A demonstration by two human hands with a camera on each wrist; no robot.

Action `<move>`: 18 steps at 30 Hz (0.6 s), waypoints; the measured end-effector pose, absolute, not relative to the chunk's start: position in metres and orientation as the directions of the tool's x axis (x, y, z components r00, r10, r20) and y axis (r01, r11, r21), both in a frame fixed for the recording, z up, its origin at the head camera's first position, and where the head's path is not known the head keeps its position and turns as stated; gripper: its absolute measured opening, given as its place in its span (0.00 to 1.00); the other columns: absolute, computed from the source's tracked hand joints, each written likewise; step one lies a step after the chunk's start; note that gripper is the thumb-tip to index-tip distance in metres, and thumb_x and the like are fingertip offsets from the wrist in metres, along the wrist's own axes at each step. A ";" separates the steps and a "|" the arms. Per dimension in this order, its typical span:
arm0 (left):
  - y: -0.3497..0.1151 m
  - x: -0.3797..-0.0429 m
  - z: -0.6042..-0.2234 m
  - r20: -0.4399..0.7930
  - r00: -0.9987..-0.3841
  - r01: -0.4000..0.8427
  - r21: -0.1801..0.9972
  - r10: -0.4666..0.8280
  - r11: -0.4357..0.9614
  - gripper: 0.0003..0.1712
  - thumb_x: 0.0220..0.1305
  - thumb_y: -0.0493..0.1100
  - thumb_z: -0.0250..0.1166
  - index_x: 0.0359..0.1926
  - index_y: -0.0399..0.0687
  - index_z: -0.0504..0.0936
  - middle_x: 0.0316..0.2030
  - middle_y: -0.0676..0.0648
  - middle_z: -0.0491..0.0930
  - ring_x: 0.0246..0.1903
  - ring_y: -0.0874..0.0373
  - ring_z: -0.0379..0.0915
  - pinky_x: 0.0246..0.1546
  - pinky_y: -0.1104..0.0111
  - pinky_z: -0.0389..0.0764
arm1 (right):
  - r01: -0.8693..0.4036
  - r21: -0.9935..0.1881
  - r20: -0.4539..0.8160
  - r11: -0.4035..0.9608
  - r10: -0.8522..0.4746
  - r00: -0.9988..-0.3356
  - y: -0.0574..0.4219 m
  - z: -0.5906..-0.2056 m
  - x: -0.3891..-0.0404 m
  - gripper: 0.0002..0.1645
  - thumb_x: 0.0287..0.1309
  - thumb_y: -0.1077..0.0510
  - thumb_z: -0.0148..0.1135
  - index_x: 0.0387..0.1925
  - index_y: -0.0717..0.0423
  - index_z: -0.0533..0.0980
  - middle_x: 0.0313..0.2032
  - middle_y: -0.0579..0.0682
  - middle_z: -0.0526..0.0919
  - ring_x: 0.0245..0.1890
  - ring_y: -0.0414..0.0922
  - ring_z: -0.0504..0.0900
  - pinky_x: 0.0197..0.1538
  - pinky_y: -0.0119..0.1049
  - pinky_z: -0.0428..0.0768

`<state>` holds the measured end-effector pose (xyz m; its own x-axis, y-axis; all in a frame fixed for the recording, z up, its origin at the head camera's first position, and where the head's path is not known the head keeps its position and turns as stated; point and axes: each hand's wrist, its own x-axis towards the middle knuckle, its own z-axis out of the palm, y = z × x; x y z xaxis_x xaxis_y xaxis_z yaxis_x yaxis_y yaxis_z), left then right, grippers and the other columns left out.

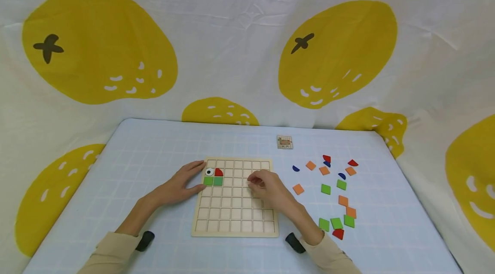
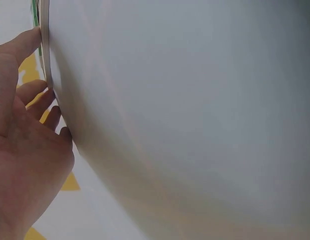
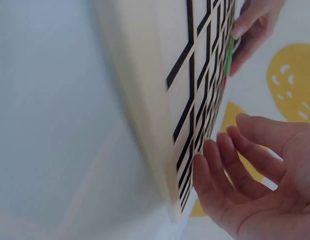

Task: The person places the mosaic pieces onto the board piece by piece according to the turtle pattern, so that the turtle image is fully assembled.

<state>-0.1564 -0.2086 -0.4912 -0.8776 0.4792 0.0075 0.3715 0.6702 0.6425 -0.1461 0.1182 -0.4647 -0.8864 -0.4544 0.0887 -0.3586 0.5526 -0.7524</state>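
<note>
A wooden grid board [image 1: 236, 226] lies on the table, its upper left squares filled by an eye tile [image 1: 209, 172], a red quarter-round piece [image 1: 218, 172] and two green squares [image 1: 209, 181]. At the board's left edge, my left hand [image 1: 175, 186] rests with thumb and fingers spread, fingertips touching the rim. My right hand [image 1: 270, 188] hovers over the right half of the grid. In the right wrist view its fingers [image 3: 232, 167] are loosely bent close over the squares, with nothing visible between them and the thumb.
Right of the board lie scattered loose pieces: several orange squares [image 1: 298, 189], several green squares [image 1: 326, 189], blue half-rounds [image 1: 295, 168] and red quarter-rounds [image 1: 338, 234]. A small picture card [image 1: 285, 142] lies behind the board. A patterned curtain [image 1: 232, 50] hangs at the table's far edge.
</note>
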 end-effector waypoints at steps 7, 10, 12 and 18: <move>-0.208 -0.156 -0.491 0.007 -0.877 0.370 0.646 0.480 0.667 0.42 0.72 0.50 0.66 0.78 0.36 0.60 0.77 0.34 0.57 0.75 0.33 0.50 0.71 0.37 0.58 | -0.344 -0.735 0.114 0.584 -0.393 -0.912 0.144 -0.467 -0.137 0.07 0.67 0.65 0.66 0.45 0.62 0.83 0.39 0.47 0.84 0.40 0.42 0.82 0.47 0.37 0.84; -0.208 -0.156 -0.492 0.008 -0.877 0.374 0.641 0.481 0.671 0.43 0.73 0.51 0.66 0.78 0.37 0.60 0.77 0.34 0.57 0.75 0.33 0.50 0.70 0.37 0.58 | -0.340 -0.723 0.128 0.601 -0.366 -0.922 0.156 -0.467 -0.135 0.08 0.66 0.65 0.68 0.45 0.61 0.83 0.40 0.46 0.84 0.41 0.42 0.82 0.49 0.40 0.84; -0.208 -0.156 -0.493 -0.001 -0.878 0.368 0.640 0.479 0.675 0.43 0.73 0.51 0.66 0.78 0.38 0.60 0.77 0.35 0.56 0.75 0.34 0.50 0.71 0.37 0.58 | -0.320 -0.713 0.120 0.624 -0.341 -0.932 0.164 -0.467 -0.133 0.08 0.65 0.65 0.68 0.46 0.60 0.84 0.40 0.45 0.85 0.41 0.41 0.82 0.51 0.41 0.83; -0.209 -0.157 -0.493 -0.010 -0.878 0.362 0.641 0.479 0.676 0.43 0.72 0.51 0.66 0.79 0.38 0.59 0.77 0.35 0.55 0.76 0.35 0.49 0.71 0.38 0.57 | -0.228 -0.683 0.073 0.693 -0.246 -0.966 0.184 -0.465 -0.129 0.10 0.65 0.63 0.70 0.47 0.57 0.84 0.42 0.45 0.85 0.44 0.41 0.81 0.52 0.43 0.83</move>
<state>-0.1567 -0.2086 -0.4931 -0.8776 0.4793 -0.0100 0.3621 0.6765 0.6413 -0.1288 0.1838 -0.4646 -0.9665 -0.2462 0.0725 -0.2280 0.6935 -0.6834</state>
